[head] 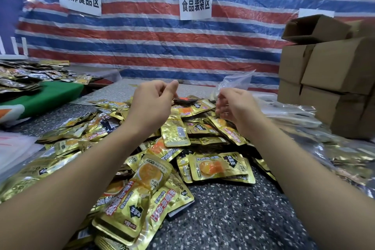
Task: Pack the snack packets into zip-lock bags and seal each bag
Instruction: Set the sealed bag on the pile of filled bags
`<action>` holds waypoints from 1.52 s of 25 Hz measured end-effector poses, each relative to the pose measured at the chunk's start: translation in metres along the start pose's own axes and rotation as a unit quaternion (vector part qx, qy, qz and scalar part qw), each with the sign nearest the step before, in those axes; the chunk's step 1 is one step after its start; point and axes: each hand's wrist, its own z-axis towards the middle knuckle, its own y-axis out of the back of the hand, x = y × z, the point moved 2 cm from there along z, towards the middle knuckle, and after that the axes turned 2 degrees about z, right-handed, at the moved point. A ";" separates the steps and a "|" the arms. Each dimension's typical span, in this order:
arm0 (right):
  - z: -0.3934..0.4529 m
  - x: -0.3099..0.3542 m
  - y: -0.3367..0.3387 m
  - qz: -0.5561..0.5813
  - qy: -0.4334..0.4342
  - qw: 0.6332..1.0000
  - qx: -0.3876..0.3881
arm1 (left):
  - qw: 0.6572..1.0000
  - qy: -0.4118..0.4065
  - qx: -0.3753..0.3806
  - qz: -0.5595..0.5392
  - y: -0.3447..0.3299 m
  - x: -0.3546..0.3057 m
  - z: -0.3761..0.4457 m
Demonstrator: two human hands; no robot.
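Head view shows your left hand point(151, 100) raised, fingers curled on nothing, your right hand point(233, 105) pinching a clear zip-lock bag point(235, 82), gold snack packets point(176, 134) heaped beneath your fingertips.

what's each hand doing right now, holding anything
Left hand: fingers curled, thumb up, nothing visibly held.
Right hand: fingers curled on a clear zip-lock bag, raised above the snack packets.

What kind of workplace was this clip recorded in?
Probably a makeshift food-packing station: a striped tarp backdrop with paper zone signs, a heap of gold snack packets on a speckled table, and stacked cardboard boxes.
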 end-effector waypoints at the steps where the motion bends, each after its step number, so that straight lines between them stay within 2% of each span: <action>1: -0.008 0.002 -0.001 -0.004 0.019 1.000 0.012 | 1.000 -0.002 0.017 -0.005 -0.002 -0.002 -0.002; 4: -0.029 0.003 -0.006 -0.011 0.068 0.997 0.028 | 0.999 -0.012 0.039 -0.014 -0.003 -0.005 -0.004; 8: -0.055 -0.001 -0.011 0.020 0.068 0.996 0.046 | 0.994 -0.044 0.025 0.097 0.005 -0.008 -0.006; 11: -0.071 -0.002 -0.014 0.031 0.050 0.997 0.054 | 0.980 -0.029 0.062 0.184 0.015 0.001 -0.014; 13: -0.083 -0.002 -0.017 0.025 0.053 0.997 0.052 | 0.977 0.001 0.072 0.202 0.032 0.009 -0.024; 15: -0.095 0.000 -0.019 0.005 0.057 0.997 0.043 | 0.975 0.028 0.041 0.217 0.059 0.019 -0.032; 17: -0.107 0.001 -0.021 0.001 0.057 0.998 0.035 | 0.951 0.032 -0.004 0.308 0.089 0.033 -0.037; 19: -0.118 0.001 -0.021 0.006 0.054 0.998 0.032 | 0.916 0.065 -0.006 0.397 0.120 0.055 -0.037; 22: -0.131 -0.009 -0.024 -0.003 0.063 0.998 0.022 | 0.832 0.194 0.050 0.517 0.165 0.097 -0.036; 25: -0.139 -0.026 -0.027 -0.020 0.063 0.998 0.004 | 0.764 0.335 0.052 0.549 0.199 0.129 -0.048; 28: -0.146 -0.036 -0.027 -0.067 0.086 0.994 -0.005 | 0.757 0.378 0.049 0.530 0.211 0.156 -0.062; 31: -0.151 -0.038 -0.028 -0.104 0.121 0.987 -0.003 | 0.732 0.360 0.097 0.570 0.209 0.157 -0.070; 38: -0.152 -0.038 -0.027 -0.109 0.121 0.987 0.007 | 0.705 0.290 0.060 0.645 0.206 0.139 -0.073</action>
